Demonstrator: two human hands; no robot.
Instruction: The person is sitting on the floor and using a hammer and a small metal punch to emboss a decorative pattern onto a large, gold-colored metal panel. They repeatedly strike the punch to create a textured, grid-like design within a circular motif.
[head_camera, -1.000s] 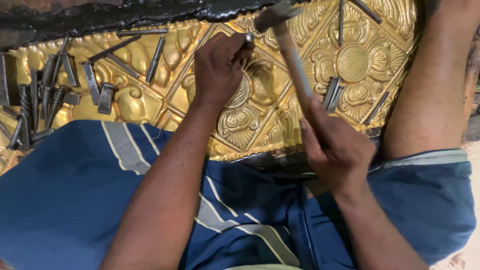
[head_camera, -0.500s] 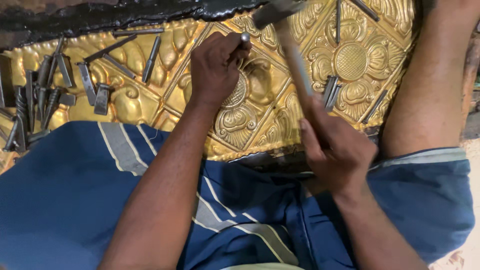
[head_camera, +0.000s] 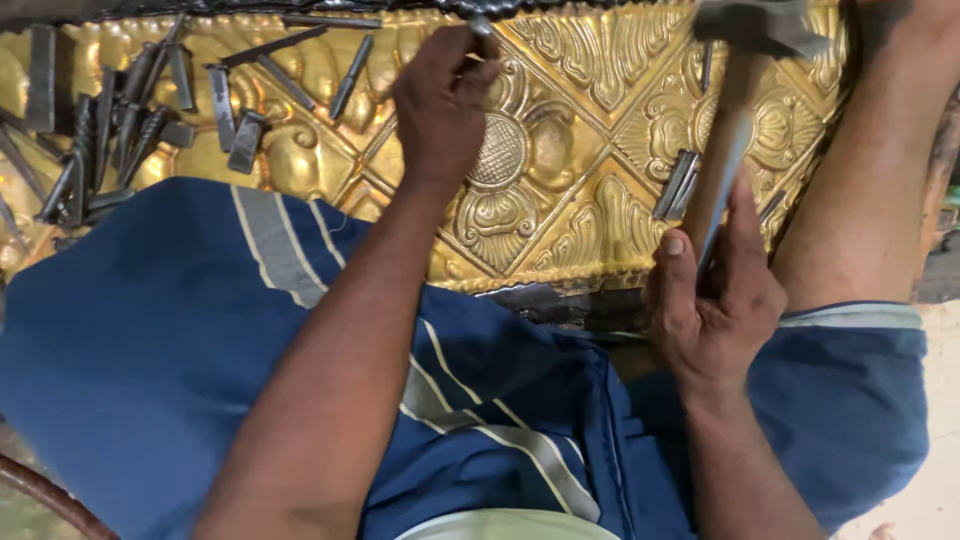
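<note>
Here, a gold metal sheet (head_camera: 600, 190) embossed with flowers and diamonds lies across the top of the view, beyond the person's lap in blue striped cloth (head_camera: 150, 350). The left hand (head_camera: 445, 105) is closed around a small punch (head_camera: 483, 24), tip on the sheet, while the right hand (head_camera: 712, 300) grips the handle of a hammer (head_camera: 735, 110). Loose dark punches (head_camera: 130, 120) lie scattered on the sheet's left part.

hammer (head_camera: 730, 130): wooden handle, dark head raised | punch (head_camera: 480, 25): upright on embossed gold sheet (head_camera: 590, 150)
</note>
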